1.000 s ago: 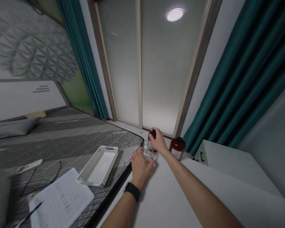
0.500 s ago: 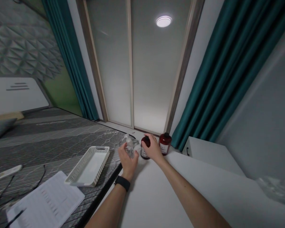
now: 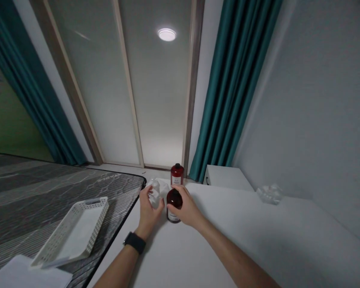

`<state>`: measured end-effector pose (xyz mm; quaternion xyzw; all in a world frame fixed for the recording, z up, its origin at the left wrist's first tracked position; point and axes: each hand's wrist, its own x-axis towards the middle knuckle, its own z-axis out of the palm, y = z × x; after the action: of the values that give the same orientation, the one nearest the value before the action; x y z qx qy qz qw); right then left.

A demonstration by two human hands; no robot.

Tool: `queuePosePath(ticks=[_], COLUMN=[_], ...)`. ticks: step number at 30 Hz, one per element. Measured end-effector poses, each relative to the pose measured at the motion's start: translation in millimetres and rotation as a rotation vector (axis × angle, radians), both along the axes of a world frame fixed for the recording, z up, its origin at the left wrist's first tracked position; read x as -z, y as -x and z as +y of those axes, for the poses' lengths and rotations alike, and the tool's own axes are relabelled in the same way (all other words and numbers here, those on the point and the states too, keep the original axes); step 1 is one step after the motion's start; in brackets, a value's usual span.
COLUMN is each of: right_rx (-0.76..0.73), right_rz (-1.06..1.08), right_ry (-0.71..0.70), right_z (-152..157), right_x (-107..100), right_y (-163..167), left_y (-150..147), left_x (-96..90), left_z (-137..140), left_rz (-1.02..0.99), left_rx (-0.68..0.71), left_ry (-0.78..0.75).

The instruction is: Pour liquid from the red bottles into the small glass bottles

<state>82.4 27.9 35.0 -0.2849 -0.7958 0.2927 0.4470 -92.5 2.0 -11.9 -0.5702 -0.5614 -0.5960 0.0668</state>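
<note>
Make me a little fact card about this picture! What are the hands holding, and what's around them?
Left hand: fingers around crumpled clear plastic
Left wrist: black watch
Right hand: fingers around the front bottle, dark red, labelled
Behind that: back bottle, red, dark cap
Under the bottles: white tabletop
Picture's left: white basket on grey bed
Picture's right: more see-through plastic

Crumpled plastic [image 3: 270, 194] enters view at right as the right hand [image 3: 188, 210] brings one bottle [image 3: 174, 197] from beside the other bottle [image 3: 177, 175] to its front.
</note>
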Motion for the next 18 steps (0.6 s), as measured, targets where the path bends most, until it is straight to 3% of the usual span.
queuePosePath(ticks=[10,18], right_rx=[0.017,0.138], right_rz=[0.015,0.125], right_ry=[0.24,0.318], right_z=[-49.7,-56.2], right_x=[-3.0,10.1], right_y=[-77.4,-125.8], left_y=[-39.4,-45.3], left_x=[-3.6,1.6], left_z=[-11.1,-13.5], left_rz=[0.038,0.085], left_rx=[0.355,0.477], left_ry=[0.156,0.259])
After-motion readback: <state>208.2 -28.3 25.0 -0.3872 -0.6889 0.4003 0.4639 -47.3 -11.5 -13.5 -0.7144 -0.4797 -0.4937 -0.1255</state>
